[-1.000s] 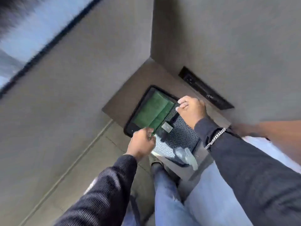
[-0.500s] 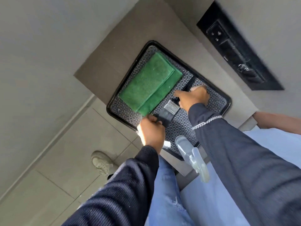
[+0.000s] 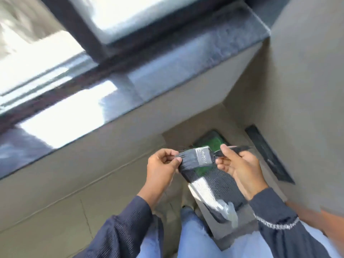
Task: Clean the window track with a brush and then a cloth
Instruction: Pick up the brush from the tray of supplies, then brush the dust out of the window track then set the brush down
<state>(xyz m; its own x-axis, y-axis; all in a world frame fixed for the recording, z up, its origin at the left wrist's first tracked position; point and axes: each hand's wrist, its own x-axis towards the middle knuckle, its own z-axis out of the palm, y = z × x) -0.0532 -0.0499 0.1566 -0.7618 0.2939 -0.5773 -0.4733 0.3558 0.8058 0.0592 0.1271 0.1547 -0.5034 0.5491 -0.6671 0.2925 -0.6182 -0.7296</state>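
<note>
I hold a flat paint brush (image 3: 197, 158) with dark bristles and a silver ferrule in the air in front of me. My right hand (image 3: 240, 166) grips its black handle. My left hand (image 3: 163, 164) pinches the bristle tips. Below the brush lies a black tray (image 3: 221, 181) with a folded green cloth (image 3: 214, 142), partly hidden behind the brush. The dark window track (image 3: 89, 79) runs along the window frame above a polished grey sill (image 3: 167, 75).
A clear spray bottle (image 3: 230, 211) lies at the tray's near end. A black socket panel (image 3: 268, 153) is set in the wall at right. Beige walls enclose the corner; tiled floor and my jeans show below.
The brush has been lifted off the tray and is now held in both hands. My view has swung up from the tray to take in the window and sill.
</note>
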